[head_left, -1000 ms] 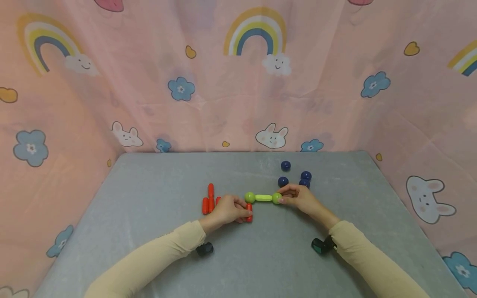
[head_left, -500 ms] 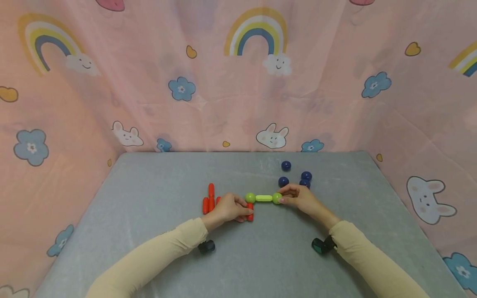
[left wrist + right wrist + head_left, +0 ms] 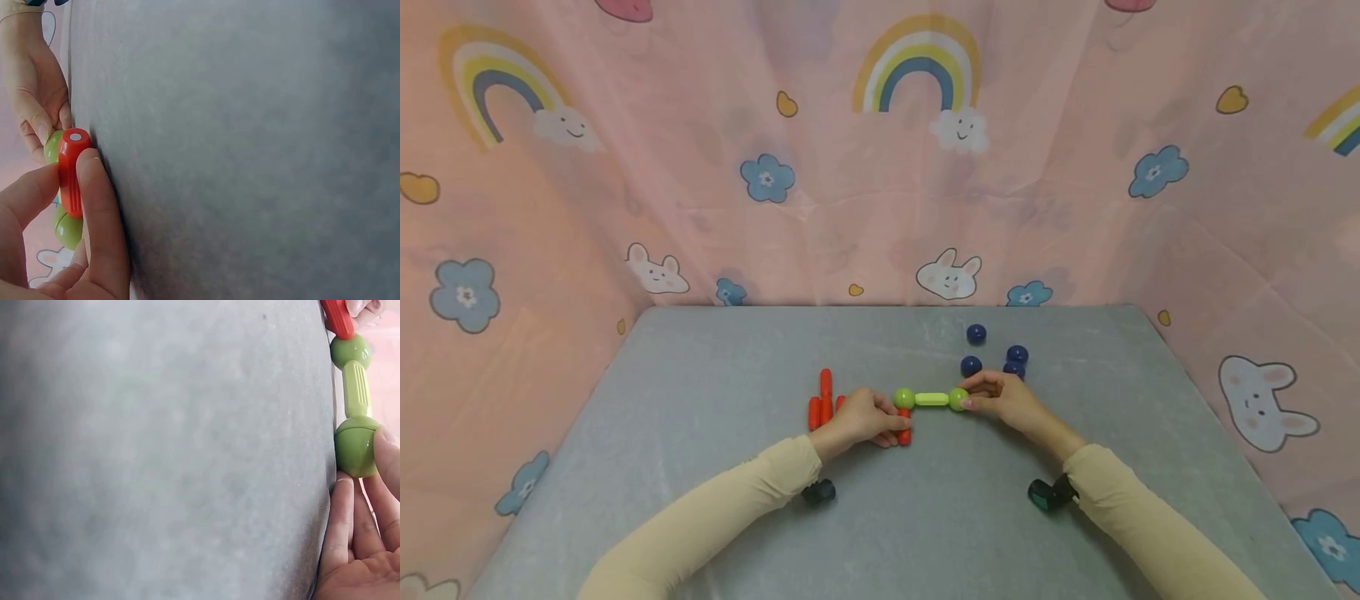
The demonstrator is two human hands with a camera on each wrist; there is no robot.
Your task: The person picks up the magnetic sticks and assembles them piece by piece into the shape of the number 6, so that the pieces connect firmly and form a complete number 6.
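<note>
Head view: left hand [image 3: 859,419] pinches red stick [image 3: 903,425] mid-table [image 3: 700,375], edges well apart.

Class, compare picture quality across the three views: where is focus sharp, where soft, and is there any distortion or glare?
Head view: even, soft light, no glare, wide-angle bending at the edges; the green rod and blue balls look sharp. Left wrist view: the red stick is crisp, the grey table blurs with distance. Right wrist view: the green ball is slightly soft, the table a hazy grey.

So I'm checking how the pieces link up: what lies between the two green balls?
A light green rod spans from the left green ball to the right green ball, clearest in the head view.
</note>
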